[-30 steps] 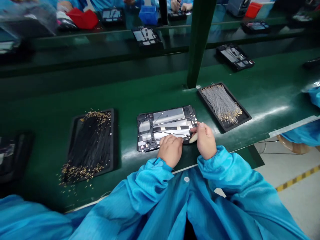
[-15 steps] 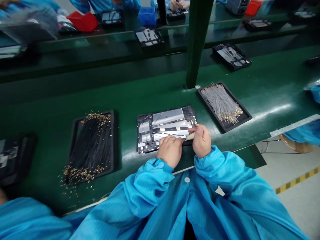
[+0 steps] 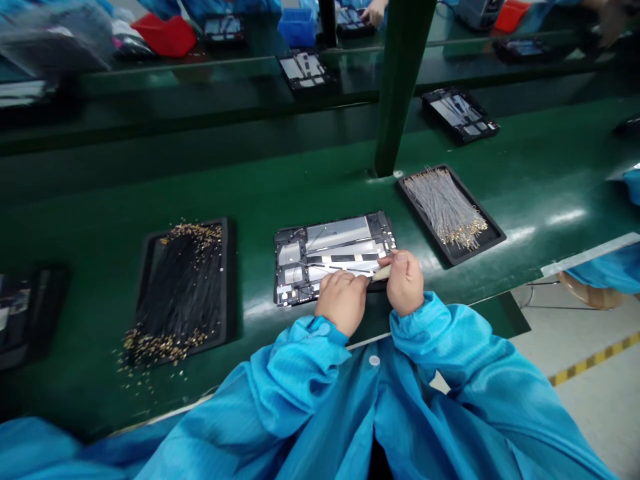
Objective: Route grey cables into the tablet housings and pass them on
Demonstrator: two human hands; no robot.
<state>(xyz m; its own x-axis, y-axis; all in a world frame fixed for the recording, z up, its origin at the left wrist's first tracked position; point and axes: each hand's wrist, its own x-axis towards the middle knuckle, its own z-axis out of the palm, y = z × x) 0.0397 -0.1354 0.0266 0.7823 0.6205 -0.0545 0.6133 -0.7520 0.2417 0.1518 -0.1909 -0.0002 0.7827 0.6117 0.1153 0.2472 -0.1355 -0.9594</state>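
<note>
An opened tablet (image 3: 345, 235) lies on the green bench in front of me, its silver battery packs, ribbon strips and thin cables showing. My left hand (image 3: 341, 301) is closed at its near edge, fingers curled down; whatever they pinch is hidden. In my right hand (image 3: 406, 281), at the near right corner, is a short pale-handled tool (image 3: 383, 273), its tip pointing left toward my left fingertips. A black tray (image 3: 229, 283) of black cables with gold-coloured ends stands to the left. To the right, a second black tray (image 3: 493, 239) holds grey cables with similar ends.
A green post (image 3: 397, 100) rises behind the tablet. Other opened tablets (image 3: 461, 115) lie further back. Red (image 3: 165, 35) and blue bins (image 3: 297, 28) stand across the bench, where people in blue sleeves sit. Loose gold-ended cables spill over the left tray's near edge.
My hands and the tablet hold nearly the same position; the view has shifted slightly. Across the bench, a co-worker's hand has moved over a tablet.
</note>
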